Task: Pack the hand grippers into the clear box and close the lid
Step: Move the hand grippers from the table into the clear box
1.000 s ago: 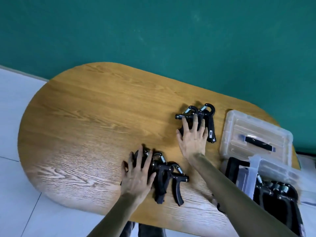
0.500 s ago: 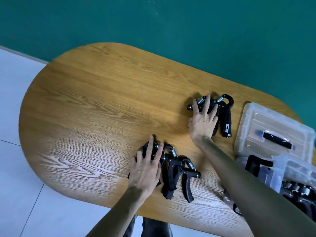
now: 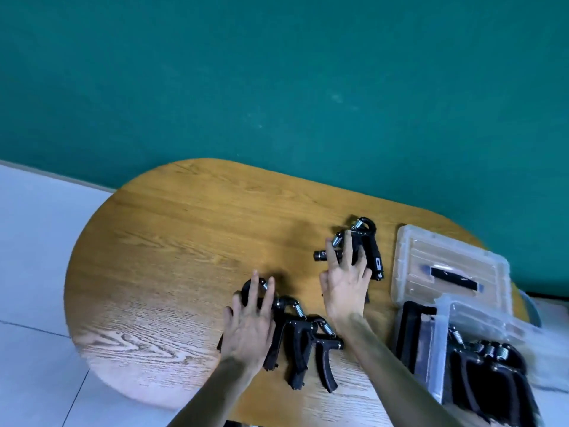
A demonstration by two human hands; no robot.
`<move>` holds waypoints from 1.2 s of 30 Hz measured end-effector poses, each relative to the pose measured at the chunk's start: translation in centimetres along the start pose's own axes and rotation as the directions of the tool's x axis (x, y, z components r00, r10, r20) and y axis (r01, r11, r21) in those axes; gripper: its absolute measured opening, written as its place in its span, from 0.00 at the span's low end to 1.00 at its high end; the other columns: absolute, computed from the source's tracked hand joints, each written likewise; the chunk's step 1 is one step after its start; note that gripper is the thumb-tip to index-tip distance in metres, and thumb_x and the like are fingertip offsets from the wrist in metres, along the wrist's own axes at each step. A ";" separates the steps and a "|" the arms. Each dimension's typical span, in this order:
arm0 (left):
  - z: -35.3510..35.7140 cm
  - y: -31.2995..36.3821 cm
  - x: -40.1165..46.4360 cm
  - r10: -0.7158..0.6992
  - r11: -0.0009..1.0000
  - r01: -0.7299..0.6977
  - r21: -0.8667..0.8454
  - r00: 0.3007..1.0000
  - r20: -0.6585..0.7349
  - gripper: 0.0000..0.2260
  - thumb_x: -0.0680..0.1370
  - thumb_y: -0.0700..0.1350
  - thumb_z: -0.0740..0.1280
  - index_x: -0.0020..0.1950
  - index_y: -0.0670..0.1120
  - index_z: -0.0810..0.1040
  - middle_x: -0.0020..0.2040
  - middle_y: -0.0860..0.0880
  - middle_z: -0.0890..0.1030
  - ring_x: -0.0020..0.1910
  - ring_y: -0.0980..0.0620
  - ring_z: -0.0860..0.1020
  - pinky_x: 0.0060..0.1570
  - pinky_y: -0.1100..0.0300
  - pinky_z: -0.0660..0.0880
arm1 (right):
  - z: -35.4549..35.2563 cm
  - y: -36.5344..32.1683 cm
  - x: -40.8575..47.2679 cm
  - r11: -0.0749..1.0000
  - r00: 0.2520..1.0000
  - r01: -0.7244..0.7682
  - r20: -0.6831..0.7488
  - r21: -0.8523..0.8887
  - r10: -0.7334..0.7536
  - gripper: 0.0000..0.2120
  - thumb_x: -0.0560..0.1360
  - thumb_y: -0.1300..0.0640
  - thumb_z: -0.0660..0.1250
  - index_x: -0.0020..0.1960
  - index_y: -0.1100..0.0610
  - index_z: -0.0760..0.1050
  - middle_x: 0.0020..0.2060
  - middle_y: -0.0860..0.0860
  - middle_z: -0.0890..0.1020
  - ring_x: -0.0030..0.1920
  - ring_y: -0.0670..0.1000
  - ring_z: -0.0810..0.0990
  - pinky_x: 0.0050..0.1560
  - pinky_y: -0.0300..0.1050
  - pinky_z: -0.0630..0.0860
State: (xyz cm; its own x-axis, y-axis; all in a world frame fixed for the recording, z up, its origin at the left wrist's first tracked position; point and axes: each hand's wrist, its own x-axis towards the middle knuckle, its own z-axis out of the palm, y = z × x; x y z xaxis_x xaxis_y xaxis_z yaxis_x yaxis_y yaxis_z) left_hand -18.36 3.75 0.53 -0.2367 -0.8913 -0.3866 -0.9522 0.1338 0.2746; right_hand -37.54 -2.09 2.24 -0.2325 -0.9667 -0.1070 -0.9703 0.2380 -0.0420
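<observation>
Resting flat on grippers, left hand fingers straight; right hand likewise; label unreadable.

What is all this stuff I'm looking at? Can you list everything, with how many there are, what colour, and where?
Oval wooden table: one, honey-brown, filling the middle of the view.
Black spring hand grippers under the left hand: about four, black with steel springs, near table edge.
Black spring hand grippers under the right hand: about two, black, farther back.
Clear plastic lid with black handle: one, transparent, lying flat at the table's right.
Clear plastic box: one, transparent, open, lower right, several black grippers inside; blurred.
Teal wall: behind the table.
Pale floor: left.
Left hand: fingers spread on the near grippers.
Right hand: fingers spread on the far grippers.
</observation>
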 end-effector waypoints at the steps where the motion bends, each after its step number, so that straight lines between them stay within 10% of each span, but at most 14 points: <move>1: -1.0 0.5 0.2 0.003 1.000 -0.003 0.026 1.000 -0.031 0.37 0.86 0.50 0.54 0.76 0.53 0.23 0.77 0.45 0.24 0.67 0.41 0.65 0.64 0.47 0.70 | -0.7 -0.1 -1.1 0.999 0.999 -0.030 -0.011 0.025 0.031 0.36 0.72 0.63 0.71 0.78 0.52 0.64 0.81 0.58 0.54 0.72 0.69 0.64 0.55 0.64 0.73; 14: -9.4 11.6 -3.6 0.108 0.992 -0.099 0.073 0.985 -0.136 0.33 0.85 0.51 0.54 0.82 0.52 0.35 0.82 0.44 0.35 0.60 0.44 0.65 0.58 0.50 0.69 | -9.8 4.5 -11.3 0.975 0.969 -0.164 -0.164 0.148 0.188 0.40 0.65 0.62 0.78 0.75 0.53 0.70 0.78 0.58 0.62 0.69 0.69 0.68 0.57 0.67 0.74; 36: 0.4 36.9 -7.8 0.273 0.958 -0.258 0.127 0.954 -0.125 0.32 0.84 0.49 0.57 0.83 0.52 0.42 0.83 0.44 0.44 0.63 0.40 0.67 0.61 0.46 0.69 | -9.2 30.6 -18.6 0.925 0.944 -0.281 -0.101 0.254 0.314 0.37 0.69 0.63 0.71 0.76 0.50 0.66 0.79 0.56 0.60 0.69 0.67 0.67 0.57 0.63 0.71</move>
State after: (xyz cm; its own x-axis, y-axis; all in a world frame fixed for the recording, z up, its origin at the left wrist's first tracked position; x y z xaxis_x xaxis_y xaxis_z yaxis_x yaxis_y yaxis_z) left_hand -51.69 15.78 13.34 -0.4621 -0.8675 -0.1839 -0.8754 0.4130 0.2512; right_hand -63.53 22.36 12.08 -0.5312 -0.8472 -0.0141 -0.8159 0.5159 -0.2610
